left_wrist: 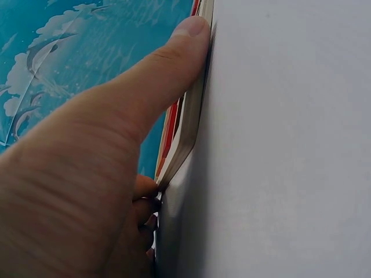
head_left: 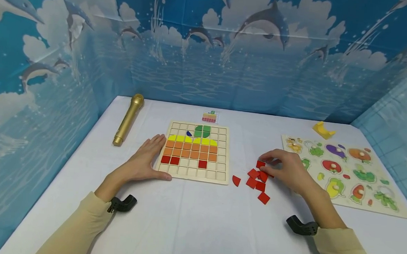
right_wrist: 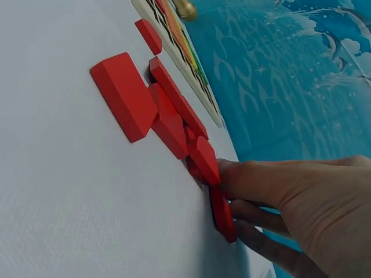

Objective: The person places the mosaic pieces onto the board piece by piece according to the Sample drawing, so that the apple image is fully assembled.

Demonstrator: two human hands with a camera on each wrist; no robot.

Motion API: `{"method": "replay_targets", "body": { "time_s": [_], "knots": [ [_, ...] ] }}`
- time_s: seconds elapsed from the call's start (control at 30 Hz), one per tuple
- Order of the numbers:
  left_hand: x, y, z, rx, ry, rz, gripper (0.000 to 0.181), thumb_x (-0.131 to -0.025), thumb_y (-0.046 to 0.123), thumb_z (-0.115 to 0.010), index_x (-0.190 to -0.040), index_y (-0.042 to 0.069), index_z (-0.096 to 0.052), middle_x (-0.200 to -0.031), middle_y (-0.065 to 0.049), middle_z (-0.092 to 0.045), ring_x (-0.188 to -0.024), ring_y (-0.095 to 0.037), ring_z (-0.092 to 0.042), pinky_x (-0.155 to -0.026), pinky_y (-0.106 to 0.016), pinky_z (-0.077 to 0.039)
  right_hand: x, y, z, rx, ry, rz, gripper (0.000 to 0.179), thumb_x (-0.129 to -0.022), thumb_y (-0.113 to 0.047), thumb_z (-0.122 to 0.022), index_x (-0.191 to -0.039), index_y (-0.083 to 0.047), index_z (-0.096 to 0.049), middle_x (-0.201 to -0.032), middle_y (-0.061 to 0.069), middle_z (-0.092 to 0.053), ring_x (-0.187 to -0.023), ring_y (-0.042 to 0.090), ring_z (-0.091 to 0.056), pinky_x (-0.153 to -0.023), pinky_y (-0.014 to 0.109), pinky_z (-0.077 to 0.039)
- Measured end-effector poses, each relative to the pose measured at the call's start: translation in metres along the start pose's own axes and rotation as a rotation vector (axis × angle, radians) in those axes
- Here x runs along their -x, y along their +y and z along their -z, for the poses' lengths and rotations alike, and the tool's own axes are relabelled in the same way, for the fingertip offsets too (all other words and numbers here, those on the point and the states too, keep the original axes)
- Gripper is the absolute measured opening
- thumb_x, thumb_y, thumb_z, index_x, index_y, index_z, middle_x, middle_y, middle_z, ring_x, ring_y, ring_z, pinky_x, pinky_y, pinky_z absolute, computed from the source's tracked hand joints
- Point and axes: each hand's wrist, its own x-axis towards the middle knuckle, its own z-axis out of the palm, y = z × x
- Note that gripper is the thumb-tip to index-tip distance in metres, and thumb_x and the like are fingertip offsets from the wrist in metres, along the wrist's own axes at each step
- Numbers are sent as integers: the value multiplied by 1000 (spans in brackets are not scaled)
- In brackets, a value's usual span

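Observation:
My left hand (head_left: pixel 144 160) rests against the left edge of a wooden grid board (head_left: pixel 223 158), its thumb (left_wrist: pixel 179 52) stretched along the front edge. Orange, yellow, green and blue pieces fill part of the grid. Two red tiles (head_left: pixel 170 160) lie at the lower left, and another red tile (head_left: pixel 202 164) sits further right in that row. Beyond the board's right side, my right hand (head_left: pixel 289 168) pinches a red square tile (head_left: pixel 261 164) between thumb and fingers, at the far end of a loose pile of red pieces (right_wrist: pixel 124 95). A red quarter-round piece (head_left: pixel 236 181) lies nearer the board.
A small pattern card (head_left: pixel 210 116) lies behind the board. To the left is a gold microphone (head_left: pixel 129 119). A vegetable puzzle board (head_left: pixel 347 175) takes up the right side, with a yellow curved piece (head_left: pixel 323 130) behind it. Dolphin-print cloth (head_left: pixel 206 65) hangs around the white table.

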Motion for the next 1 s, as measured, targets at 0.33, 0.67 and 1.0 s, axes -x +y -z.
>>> {"method": "replay_targets", "body": {
  "time_s": [0.33,0.67,1.0],
  "knots": [
    [1,1,1,3,6,-17,140,-71,66,-89,-168,1,-13,-178,-15,-10,-166,-31,-3,-135,-52,-4,1,8,-7,-12,75,32,31,-88,-13,-87,-118,-16,-79,-110,-2,-77,-96,16,-70,-83,19,-56],
    [3,2,1,7,8,-6,140,-71,67,-89,-169,2,-12,-178,-14,-8,-166,-30,-2,-135,-51,-3,0,3,-9,-11,134,63,33,-85,-15,-90,-116,-16,-79,-107,-2,-78,-93,17,-72,-80,23,-58],
    [2,2,3,7,0,4,139,-71,66,-89,-169,2,-13,-178,-13,-8,-166,-30,-2,-135,-51,-2,-20,-35,-17,-44,74,95,30,-86,-13,-88,-114,-14,-79,-108,0,-77,-96,20,-71,-84,44,-64]
  ]
}}
